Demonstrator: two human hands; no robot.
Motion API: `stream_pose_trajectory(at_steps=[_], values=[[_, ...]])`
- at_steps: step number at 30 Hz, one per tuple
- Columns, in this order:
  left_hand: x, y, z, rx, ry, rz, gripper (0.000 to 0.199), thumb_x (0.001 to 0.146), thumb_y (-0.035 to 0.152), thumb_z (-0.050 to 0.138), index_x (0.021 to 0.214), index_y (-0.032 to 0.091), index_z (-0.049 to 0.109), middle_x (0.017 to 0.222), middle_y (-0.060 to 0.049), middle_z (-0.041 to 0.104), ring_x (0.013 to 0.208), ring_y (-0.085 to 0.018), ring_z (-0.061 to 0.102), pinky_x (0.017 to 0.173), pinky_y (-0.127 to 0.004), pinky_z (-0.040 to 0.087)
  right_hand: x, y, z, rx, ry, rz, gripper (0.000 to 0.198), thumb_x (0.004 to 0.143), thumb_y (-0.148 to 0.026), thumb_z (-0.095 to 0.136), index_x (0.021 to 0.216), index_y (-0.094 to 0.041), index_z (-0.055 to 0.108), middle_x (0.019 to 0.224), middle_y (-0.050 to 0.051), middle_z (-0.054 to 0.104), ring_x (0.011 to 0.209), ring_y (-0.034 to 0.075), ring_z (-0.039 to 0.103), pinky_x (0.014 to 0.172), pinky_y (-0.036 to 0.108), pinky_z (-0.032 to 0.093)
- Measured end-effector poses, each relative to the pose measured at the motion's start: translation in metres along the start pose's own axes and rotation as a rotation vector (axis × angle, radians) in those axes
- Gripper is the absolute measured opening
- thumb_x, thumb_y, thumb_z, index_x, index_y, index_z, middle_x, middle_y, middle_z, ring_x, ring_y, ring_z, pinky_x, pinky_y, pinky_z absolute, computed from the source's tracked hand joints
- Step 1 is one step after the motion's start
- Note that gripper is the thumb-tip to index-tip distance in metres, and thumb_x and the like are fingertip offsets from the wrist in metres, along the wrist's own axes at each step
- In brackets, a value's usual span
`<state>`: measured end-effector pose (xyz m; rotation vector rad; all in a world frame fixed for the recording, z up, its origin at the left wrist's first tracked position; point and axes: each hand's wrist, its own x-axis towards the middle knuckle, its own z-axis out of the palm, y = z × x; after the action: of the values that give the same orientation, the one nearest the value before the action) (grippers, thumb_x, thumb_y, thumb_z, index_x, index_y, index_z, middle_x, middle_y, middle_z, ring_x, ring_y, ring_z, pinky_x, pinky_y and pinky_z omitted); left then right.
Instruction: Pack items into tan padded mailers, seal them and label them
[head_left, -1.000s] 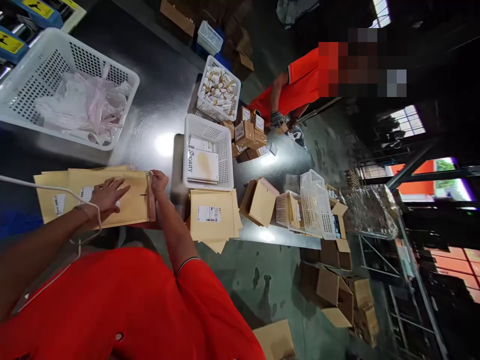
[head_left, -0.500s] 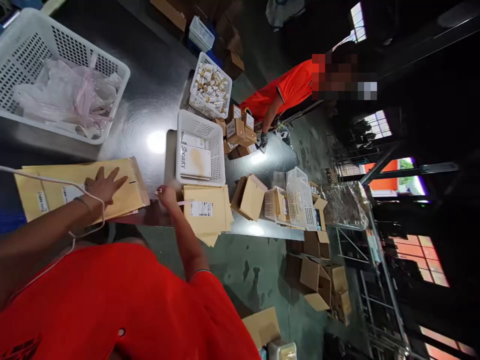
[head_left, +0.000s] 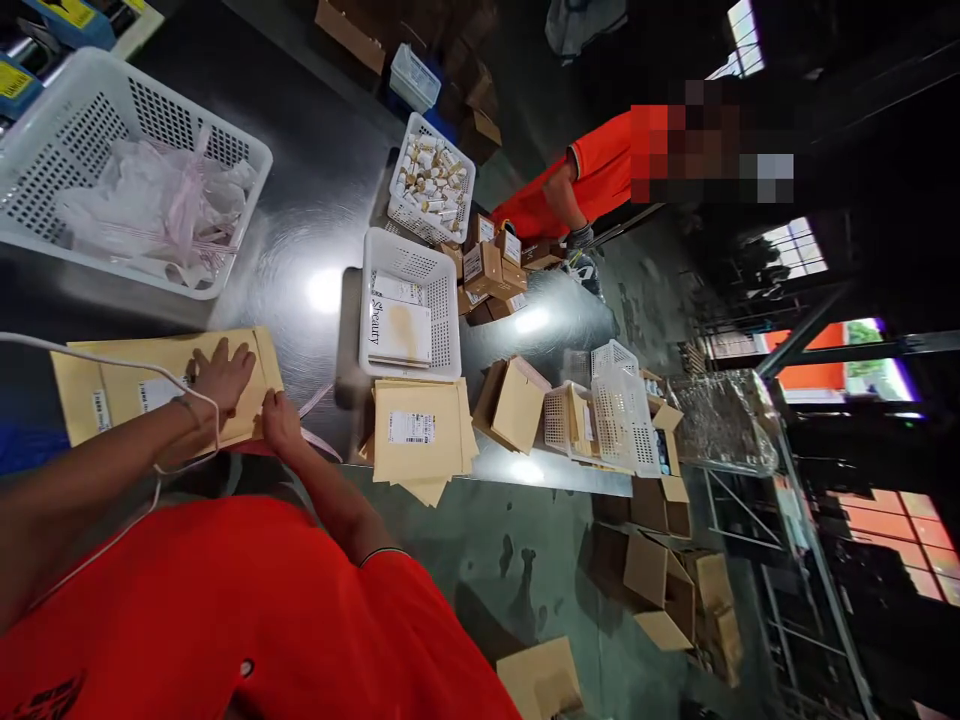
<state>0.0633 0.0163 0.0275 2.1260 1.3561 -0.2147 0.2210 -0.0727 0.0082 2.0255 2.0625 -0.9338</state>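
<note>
Tan paper mailing envelopes (head_left: 124,375) with white labels lie overlapping on the metal table in front of me. My left hand (head_left: 223,382) presses flat on the top envelope, fingers stretched out. At that envelope's right end, my right hand (head_left: 281,422) is closed on its edge near the flap, which lies folded over. A thin whitish strip (head_left: 316,400) curls on the table just beyond my right wrist. A white cable (head_left: 97,352) crosses above the envelopes and my left forearm.
A stack of labelled envelopes (head_left: 420,455) sits beside a white basket (head_left: 452,340) of printed cards. Further off are a basket of small bottles (head_left: 431,185), small cartons (head_left: 484,268) and a co-worker (head_left: 607,150). A large basket (head_left: 262,165) holds plastic bags.
My right hand has come back left from beside the envelope stack to the envelope's end. The flap, previously sticking out flat, is now folded over. My left hand stays on the envelope.
</note>
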Motion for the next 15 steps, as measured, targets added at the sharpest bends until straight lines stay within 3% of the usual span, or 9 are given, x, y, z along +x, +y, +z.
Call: stream_pose_trajectory(at_steps=[2,5,8,12,15], values=[[0.013,0.002,-0.005,0.044,-0.019,0.077,0.126,0.064,0.006,0.099,0.183,0.004,0.056,0.199,-0.040,0.028,0.192,-0.058,0.012,0.152,-0.082,0.010,-0.002,0.001,0.011,-0.002,-0.005,-0.015,0.058,0.114,-0.021,0.081,0.169,-0.009,0.068,0.149,0.021,0.079,0.125,0.030,0.079,0.097,0.034,0.070],[0.034,0.000,-0.010,0.030,-0.076,0.145,0.125,0.074,0.024,0.101,0.186,-0.001,0.051,0.199,-0.041,0.026,0.193,-0.053,0.017,0.155,-0.065,0.020,-0.004,0.006,0.023,0.003,-0.009,-0.032,0.080,0.114,-0.033,0.087,0.181,-0.003,0.056,0.155,0.027,0.075,0.136,0.035,0.076,0.109,0.042,0.072],[0.048,-0.001,-0.013,0.013,-0.098,0.118,0.126,0.079,0.032,0.101,0.187,-0.005,0.046,0.197,-0.043,0.028,0.191,-0.054,0.022,0.154,-0.063,0.024,-0.003,0.008,0.029,0.007,0.003,-0.029,0.087,0.117,-0.041,0.085,0.185,0.002,0.050,0.158,0.030,0.073,0.144,0.037,0.073,0.116,0.045,0.069],[0.048,0.001,-0.023,0.023,-0.067,0.090,0.126,0.084,0.023,0.097,0.188,-0.010,0.033,0.197,-0.042,0.029,0.190,-0.047,0.023,0.154,-0.055,0.022,-0.004,0.001,0.029,0.008,0.018,-0.004,0.083,0.116,-0.039,0.085,0.183,-0.001,0.052,0.156,0.028,0.074,0.141,0.036,0.074,0.112,0.043,0.070],[0.025,-0.013,-0.032,-0.004,0.040,-0.038,0.115,0.099,0.036,0.086,0.185,-0.013,0.025,0.194,-0.049,0.023,0.186,-0.054,0.025,0.147,-0.067,0.034,-0.011,-0.005,0.017,0.033,-0.003,0.011,0.086,0.113,-0.044,0.091,0.181,-0.006,0.055,0.155,0.024,0.075,0.135,0.034,0.078,0.101,0.039,0.072]])
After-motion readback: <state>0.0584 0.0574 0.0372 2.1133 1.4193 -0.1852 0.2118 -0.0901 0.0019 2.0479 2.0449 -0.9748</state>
